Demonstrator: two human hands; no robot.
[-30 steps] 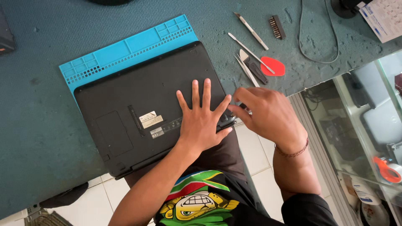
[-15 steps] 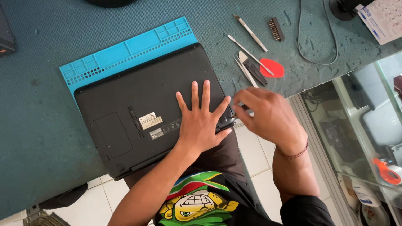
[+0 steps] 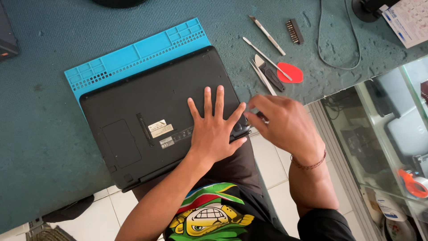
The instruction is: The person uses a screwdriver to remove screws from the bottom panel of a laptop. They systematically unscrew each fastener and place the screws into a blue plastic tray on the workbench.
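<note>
Hidden and cut-off areas
Right hand (image 3: pixel 285 127) covers the laptop (image 3: pixel 151 116) corner; what its fingers (image 3: pixel 256 119) grip is unreadable. Dark device (image 3: pixel 6 31) cut by left edge.

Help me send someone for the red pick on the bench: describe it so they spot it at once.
Start at the black laptop lying bottom-up on the blue mat, under the left hand. Look to the cluster of slim metal tools on the teal bench beyond the right hand. The red pick lies there, the only flat, rounded, red piece, under a thin metal spudger.
</note>
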